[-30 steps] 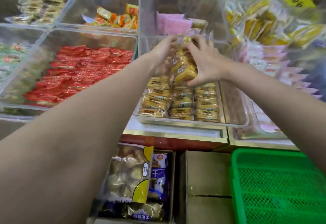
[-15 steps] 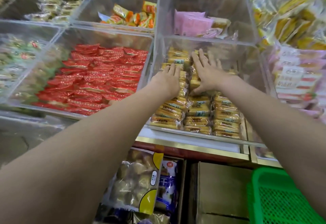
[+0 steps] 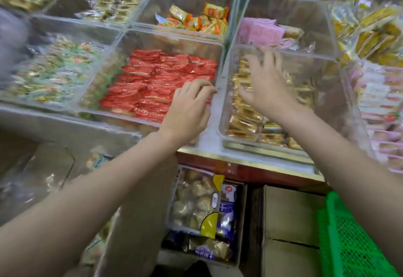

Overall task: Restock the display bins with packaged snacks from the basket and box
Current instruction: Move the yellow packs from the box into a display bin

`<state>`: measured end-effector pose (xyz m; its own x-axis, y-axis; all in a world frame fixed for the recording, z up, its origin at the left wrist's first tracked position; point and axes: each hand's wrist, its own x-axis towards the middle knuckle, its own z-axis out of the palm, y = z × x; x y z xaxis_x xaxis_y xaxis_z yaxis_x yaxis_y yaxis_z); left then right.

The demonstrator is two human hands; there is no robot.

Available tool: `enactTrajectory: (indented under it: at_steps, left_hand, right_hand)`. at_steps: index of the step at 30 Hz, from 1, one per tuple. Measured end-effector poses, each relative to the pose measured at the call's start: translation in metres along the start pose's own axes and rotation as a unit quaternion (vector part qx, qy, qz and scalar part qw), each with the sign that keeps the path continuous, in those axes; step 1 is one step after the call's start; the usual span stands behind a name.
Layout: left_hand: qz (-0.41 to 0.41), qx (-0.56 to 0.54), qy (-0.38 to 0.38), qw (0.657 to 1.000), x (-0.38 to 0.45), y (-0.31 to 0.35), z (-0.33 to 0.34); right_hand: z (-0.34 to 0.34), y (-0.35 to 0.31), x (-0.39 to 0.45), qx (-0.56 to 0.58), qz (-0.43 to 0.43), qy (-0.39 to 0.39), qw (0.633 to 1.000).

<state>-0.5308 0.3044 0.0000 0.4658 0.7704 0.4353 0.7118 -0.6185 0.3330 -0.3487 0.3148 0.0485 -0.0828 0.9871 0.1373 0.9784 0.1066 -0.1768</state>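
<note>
From the head camera, your left hand (image 3: 187,111) sits over the near right corner of the clear bin of red packets (image 3: 161,85), its fingers (image 3: 196,85) loosely curled with the tips at the wall dividing that bin from the next; they hold nothing you can make out. Your right hand (image 3: 265,87) hovers inside the neighbouring clear bin (image 3: 283,58), over the yellow snack packs (image 3: 250,122), with its fingers spread apart and empty; motion blur hides whether they touch the packs. The yellow packs lie in rows along the bin's floor, most clearly toward its near edge. Behind it, another bin holds pink packets (image 3: 259,30), and beside that one sit orange and yellow packets (image 3: 196,19). Below the display's gold-trimmed edge (image 3: 250,163), an open box (image 3: 239,222) holds a large bag of snacks (image 3: 196,200). A closed cardboard box (image 3: 292,218) stands just right of it, and the green basket (image 3: 353,244) sits at the lower right.
</note>
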Motion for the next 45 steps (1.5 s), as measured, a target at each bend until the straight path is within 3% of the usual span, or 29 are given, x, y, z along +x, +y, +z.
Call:
enactTrajectory:
  at_steps: [3, 6, 9, 11, 13, 16, 18, 22, 26, 30, 32, 35, 38, 40, 42, 45]
  left_hand:
    - [-0.046, 0.003, 0.03, 0.998, -0.048, -0.034, -0.046]
    - [-0.101, 0.008, 0.061, 0.993, -0.1, -0.084, -0.093]
    - [-0.171, 0.014, 0.034, 0.985, -0.157, -0.146, -0.124]
    - [-0.243, 0.014, -0.086, 0.966, -0.192, -0.187, -0.132]
    - [-0.305, 0.014, -0.266, 0.914, -0.221, -0.218, -0.133]
    - [-0.3, 0.019, -0.484, 0.822, -0.258, -0.244, -0.13]
    - [-0.273, 0.011, -0.555, 0.786, -0.28, -0.257, -0.123]
    - [-0.249, 0.017, -0.635, 0.731, -0.314, -0.278, -0.1]
    - [-0.218, 0.028, -0.643, 0.734, -0.331, -0.284, -0.082]
    - [-0.21, 0.053, -0.621, 0.753, -0.343, -0.285, -0.065]
    - [-0.217, 0.048, -0.631, 0.743, -0.347, -0.287, -0.059]
    - [-0.221, 0.013, -0.653, 0.724, -0.341, -0.292, -0.059]
    - [-0.301, -0.111, -0.627, 0.71, -0.329, -0.309, -0.072]
    - [-0.398, -0.219, -0.566, 0.688, -0.323, -0.32, -0.085]
    - [-0.479, -0.309, -0.519, 0.637, -0.317, -0.327, -0.102]
    - [-0.506, -0.396, -0.521, 0.562, -0.312, -0.329, -0.121]
  right_hand:
    - [0.003, -0.089, -0.017, 0.122, -0.116, 0.023, 0.985]
    - [0.021, -0.186, -0.035, 0.185, -0.225, -0.089, 0.953]
    - [0.048, -0.265, -0.045, 0.217, -0.236, -0.178, 0.93]
    - [0.075, -0.3, -0.045, 0.242, -0.155, -0.226, 0.931]
    - [0.11, -0.324, -0.045, 0.194, -0.075, -0.312, 0.927]
    - [0.158, -0.34, -0.053, 0.006, -0.106, -0.421, 0.901]
    - [0.185, -0.346, -0.058, -0.054, -0.179, -0.446, 0.875]
    - [0.229, -0.368, -0.072, -0.076, -0.212, -0.461, 0.859]
    - [0.268, -0.38, -0.092, -0.172, -0.218, -0.473, 0.836]
    - [0.284, -0.386, -0.095, -0.225, -0.221, -0.439, 0.842]
    - [0.286, -0.387, -0.094, -0.174, -0.218, -0.448, 0.85]
    - [0.276, -0.387, -0.088, -0.006, -0.161, -0.475, 0.865]
    - [0.26, -0.385, -0.075, 0.119, -0.105, -0.499, 0.852]
    - [0.251, -0.385, -0.065, 0.17, -0.09, -0.514, 0.836]
    - [0.244, -0.389, -0.06, 0.175, -0.108, -0.506, 0.838]
    - [0.237, -0.399, -0.057, 0.192, -0.117, -0.477, 0.849]
